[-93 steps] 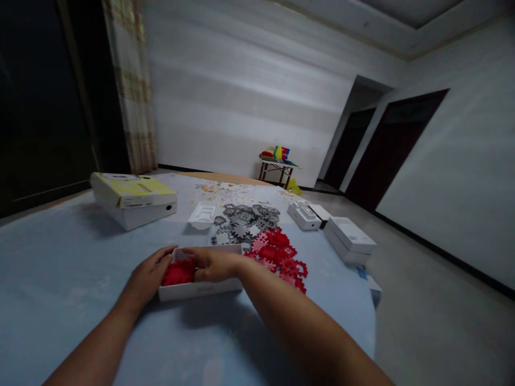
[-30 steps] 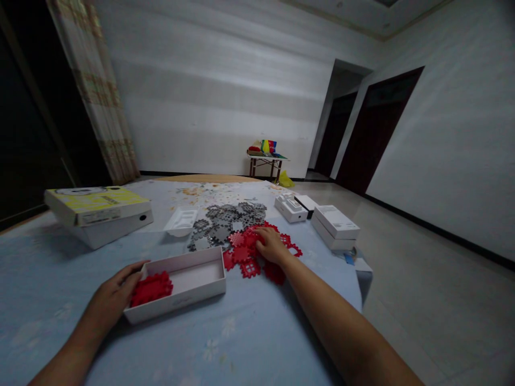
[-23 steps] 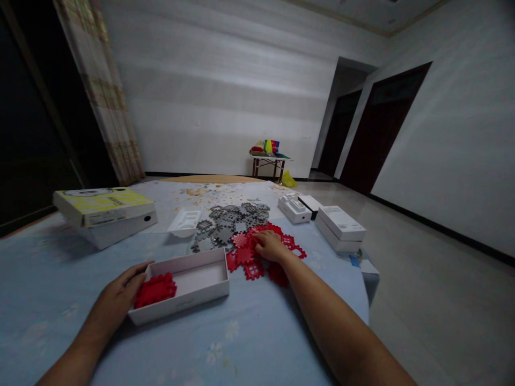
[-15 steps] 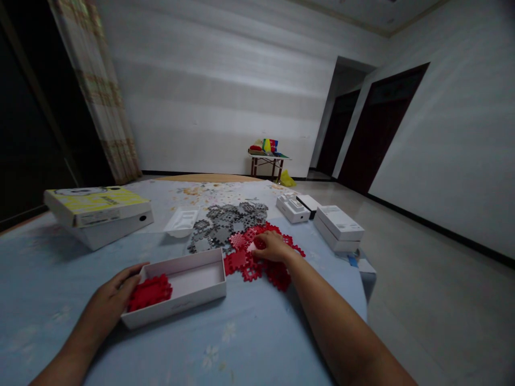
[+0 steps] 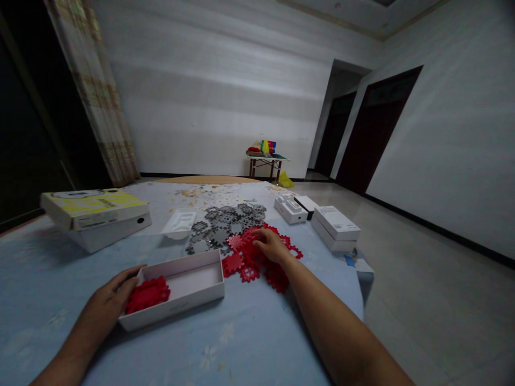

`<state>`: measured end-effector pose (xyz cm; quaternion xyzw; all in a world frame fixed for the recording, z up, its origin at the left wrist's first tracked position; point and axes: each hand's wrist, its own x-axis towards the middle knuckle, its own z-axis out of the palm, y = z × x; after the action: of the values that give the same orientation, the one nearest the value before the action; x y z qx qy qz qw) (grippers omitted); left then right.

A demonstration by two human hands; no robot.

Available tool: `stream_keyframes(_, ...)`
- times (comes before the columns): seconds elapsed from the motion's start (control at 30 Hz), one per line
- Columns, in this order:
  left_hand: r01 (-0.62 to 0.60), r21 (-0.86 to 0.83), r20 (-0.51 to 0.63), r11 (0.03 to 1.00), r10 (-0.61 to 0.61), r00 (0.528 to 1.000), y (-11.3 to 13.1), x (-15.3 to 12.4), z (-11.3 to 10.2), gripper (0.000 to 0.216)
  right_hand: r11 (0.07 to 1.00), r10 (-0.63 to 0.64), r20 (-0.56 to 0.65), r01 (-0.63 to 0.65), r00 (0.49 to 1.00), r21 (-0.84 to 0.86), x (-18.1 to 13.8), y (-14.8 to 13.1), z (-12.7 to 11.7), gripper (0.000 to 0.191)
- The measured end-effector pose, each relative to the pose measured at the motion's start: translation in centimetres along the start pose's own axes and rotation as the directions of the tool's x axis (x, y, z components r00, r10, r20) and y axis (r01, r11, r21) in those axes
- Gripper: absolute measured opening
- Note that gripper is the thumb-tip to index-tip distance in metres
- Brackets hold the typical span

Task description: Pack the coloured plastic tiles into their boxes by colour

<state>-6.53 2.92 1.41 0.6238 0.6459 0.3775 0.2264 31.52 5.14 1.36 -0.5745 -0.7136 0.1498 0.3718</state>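
My left hand (image 5: 112,294) grips the left end of a long white open box (image 5: 197,296), thumb inside the wall. A few stacked red toothed plastic pieces (image 5: 148,294) lie in that end of the box. My right hand (image 5: 271,245) is at the pile of red interlocking plastic pieces (image 5: 233,264), right of the box. Its thumb and fingers are bent around a red piece in the pile; the fingertips are partly hidden. Behind the red pile, touching it, spreads a heap of grey toothed pieces (image 5: 229,220).
A yellow-and-white box (image 5: 100,214) stands at the left, near a white plastic tray (image 5: 179,224). Small white boxes (image 5: 290,209) and a stacked pair of white boxes (image 5: 336,228) sit at the right edge of the table. Pale blue flowered cloth (image 5: 241,332) covers the table.
My right hand stays at the red pile, its fingers shifting slightly over the pieces. The left hand keeps its hold on the box. The whole view has moved a little.
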Motion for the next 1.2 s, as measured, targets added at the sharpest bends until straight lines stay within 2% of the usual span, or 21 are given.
stream_keyframes(0.07,0.006,0.007,0.007,1.0,-0.006,1.0,0.0,0.0,0.0,0.059,0.999,0.029,-0.059,-0.031,0.998,-0.027,0.2,0.3,-0.2,0.027)
stream_keyframes(0.2,0.015,0.007,0.01,1.0,-0.016,1.0,-0.4,0.2,0.0,0.059,0.987,0.092,-0.163,-0.112,0.982,-0.119,0.4,1.5,-1.0,0.03)
stream_keyframes(0.37,0.013,0.016,0.027,1.0,-0.014,1.0,-0.8,0.4,0.0,0.06,0.963,0.143,-0.233,-0.19,0.962,-0.193,0.1,2.9,-1.6,0.037)
stream_keyframes(0.5,-0.01,0.042,0.011,0.999,0.01,1.0,-0.8,0.4,0.1,0.059,0.931,0.17,-0.234,-0.234,0.957,-0.28,-0.4,2.5,-1.5,0.044)
stream_keyframes(0.6,-0.023,0.042,-0.002,0.999,0.023,1.0,-0.8,0.5,0.2,0.055,0.884,0.208,-0.159,-0.255,0.965,-0.392,-0.7,1.9,-1.2,0.053)
stream_keyframes(0.73,-0.047,0.004,-0.024,0.999,0.047,0.999,-1.0,0.5,0.2,0.052,0.883,0.228,-0.085,-0.243,0.97,-0.402,-0.7,1.5,-1.3,0.047)
stream_keyframes(0.83,-0.048,0.025,-0.031,0.999,0.048,0.998,-1.1,0.5,0.1,0.052,0.945,0.138,-0.068,-0.152,0.988,-0.288,-0.7,0.8,-2.0,0.053)
stream_keyframes(0.93,-0.035,0.038,-0.02,0.999,0.035,0.999,-1.1,0.5,0.1,0.055,0.989,-0.02,0.063,0.029,0.998,-0.142,-1.1,-0.5,-2.6,0.057)
stream_keyframes(1.03,-0.004,0.028,0.018,1.0,0.003,1.0,-1.1,0.5,0.1,0.056,0.99,-0.086,0.245,0.11,0.966,-0.088,-1.7,-1.7,-2.8,0.062)
stream_keyframes(1.13,-0.006,0.02,0.016,1.0,0.006,1.0,-1.2,0.6,0.2,0.056,0.984,-0.014,0.378,0.081,0.926,-0.161,-2.2,-2.3,-2.5,0.069)
stream_keyframes(1.2,-0.022,0.026,0.003,0.999,0.022,1.0,-1.2,0.6,0.2,0.056,0.972,0.027,0.395,0.069,0.918,-0.226,-2.3,-2.5,-2.3,0.069)
